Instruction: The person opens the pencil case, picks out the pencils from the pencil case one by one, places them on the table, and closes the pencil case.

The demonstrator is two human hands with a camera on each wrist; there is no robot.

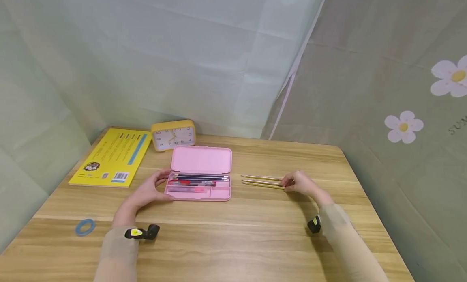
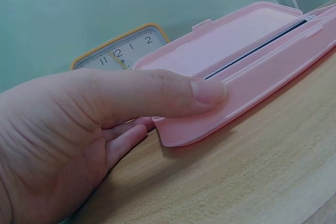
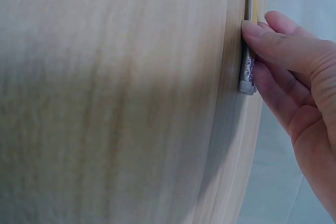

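Observation:
A pink pencil case (image 1: 201, 160) lies with its lid folded back, dark pencils (image 1: 200, 177), a red pen (image 1: 193, 183) and a pink pen (image 1: 186, 189) inside. My left hand (image 1: 146, 191) grips its left end; the left wrist view shows the thumb (image 2: 207, 92) on the front wall. To the right of the case, my right hand (image 1: 302, 183) pinches the right ends of three yellow pencils (image 1: 260, 182), tips pointing left. In the right wrist view, the thumb presses beside a silvery pencil end (image 3: 247, 80); the pencils overlap there.
A yellow alarm clock (image 1: 173, 136) stands behind the case. At the left lies a yellow book (image 1: 113, 156), with a blue ring (image 1: 84, 227) nearer the front. The wooden table (image 1: 233, 245) meets curtains at the back and sides.

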